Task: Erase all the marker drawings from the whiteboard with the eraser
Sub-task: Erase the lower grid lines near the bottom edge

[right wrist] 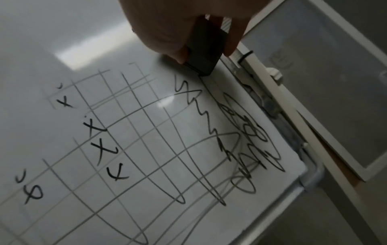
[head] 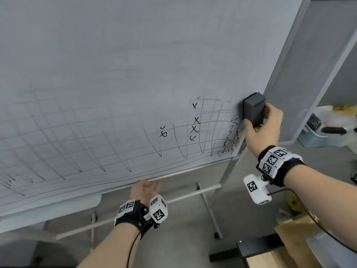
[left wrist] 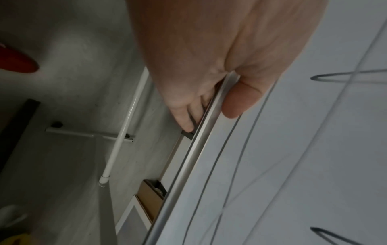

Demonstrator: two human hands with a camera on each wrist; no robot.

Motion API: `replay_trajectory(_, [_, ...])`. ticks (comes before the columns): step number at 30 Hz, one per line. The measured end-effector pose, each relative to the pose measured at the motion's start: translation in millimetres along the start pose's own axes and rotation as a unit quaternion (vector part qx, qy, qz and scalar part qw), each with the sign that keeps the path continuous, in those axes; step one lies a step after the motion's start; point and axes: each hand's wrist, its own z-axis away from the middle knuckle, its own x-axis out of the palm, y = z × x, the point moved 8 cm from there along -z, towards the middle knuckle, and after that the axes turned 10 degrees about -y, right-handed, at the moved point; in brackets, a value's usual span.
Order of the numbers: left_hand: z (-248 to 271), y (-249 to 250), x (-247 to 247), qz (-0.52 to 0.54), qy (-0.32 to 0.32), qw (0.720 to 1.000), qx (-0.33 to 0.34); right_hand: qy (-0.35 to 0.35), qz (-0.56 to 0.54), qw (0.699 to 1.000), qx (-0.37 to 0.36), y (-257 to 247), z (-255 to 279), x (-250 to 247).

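The whiteboard (head: 116, 64) fills the head view, tilted, with faint grid lines over its lower half. Black marker drawings (head: 195, 124) remain near its lower right corner: crosses, a zigzag and scribbles (right wrist: 240, 132). My right hand (head: 260, 128) grips the dark grey eraser (head: 253, 109) and presses it flat on the board at the right edge, just above the scribbles; the eraser (right wrist: 204, 49) shows the same in the right wrist view. My left hand (head: 145, 189) pinches the board's bottom frame (left wrist: 201, 140), thumb on the front, fingers behind.
The stand's white crossbar (head: 193, 194) and legs run below the board. A grey framed panel (head: 309, 64) stands right behind the board's right edge. Boxes and clutter (head: 324, 128) lie on the floor at the right; a cardboard box (head: 293, 235) sits near my right forearm.
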Motion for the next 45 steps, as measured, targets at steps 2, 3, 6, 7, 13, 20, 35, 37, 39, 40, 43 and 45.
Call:
replay_trajectory(2, [-10, -1, -4, 0.035, 0.011, 0.999, 0.010, 0.003, 0.015, 0.999, -0.035, -9, -11, 2])
replay_trajectory(3, [-15, -1, -6, 0.037, 0.013, 0.999, 0.012, 0.007, 0.024, 0.999, -0.045, -11, -14, 3])
replay_trajectory(6, [-24, -2, -11, 0.010, 0.032, 0.999, 0.010, -0.002, 0.047, 0.998, -0.033, 1, -7, 16])
replay_trajectory(7, [-27, -2, -11, 0.000, 0.032, 0.999, 0.011, -0.012, 0.056, 0.998, -0.022, 11, -1, 22])
replay_trajectory(13, [-38, -1, -10, -0.019, 0.027, 0.999, 0.019, -0.110, 0.142, 0.978, 0.109, 97, 64, 79])
replay_trajectory(20, [-39, 0, -9, -0.024, 0.012, 1.000, 0.005, 0.001, -0.040, 0.978, 0.204, 117, 72, 69])
replay_trajectory(35, [-42, 3, -17, -0.058, 0.047, 0.997, 0.001, -0.151, -0.055, 0.986, 0.047, 43, 121, 147])
replay_trajectory(37, [-39, 3, -12, -0.066, 0.046, 0.997, -0.001, -0.068, -0.059, 0.986, 0.139, 87, 99, 112])
replay_trajectory(39, [-36, 0, -11, -0.061, 0.047, 0.997, 0.001, -0.036, -0.057, 0.972, 0.224, 125, 81, 80])
replay_trajectory(40, [-34, 0, -12, -0.067, 0.054, 0.996, 0.001, -0.042, -0.053, 0.967, 0.244, 135, 74, 71])
replay_trajectory(43, [-34, 1, -17, -0.097, 0.064, 0.993, -0.003, -0.060, -0.045, 0.966, 0.247, 128, 73, 71])
replay_trajectory(45, [-34, 0, -13, -0.102, 0.054, 0.993, -0.008, -0.081, -0.060, 0.965, 0.240, 107, 86, 89])
